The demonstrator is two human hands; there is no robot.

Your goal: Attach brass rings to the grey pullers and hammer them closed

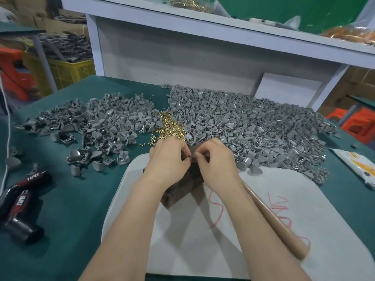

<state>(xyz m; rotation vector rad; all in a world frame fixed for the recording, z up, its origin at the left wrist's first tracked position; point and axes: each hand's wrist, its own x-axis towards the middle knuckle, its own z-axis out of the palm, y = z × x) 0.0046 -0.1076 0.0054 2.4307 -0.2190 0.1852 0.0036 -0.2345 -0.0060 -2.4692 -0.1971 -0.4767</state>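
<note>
The person's left hand (169,157) and right hand (216,159) meet fingertip to fingertip above a dark block (182,189) standing on a white pad (304,220). The fingers of both are curled and pinch a small dark piece (192,157) between them, which is too hidden to name. Just beyond the hands lies a loose pile of brass rings (170,128), with grey pullers (101,122) heaped on either side of it on the green table (71,199), and a wooden handle (274,218) lies on the pad beside the right forearm
</note>
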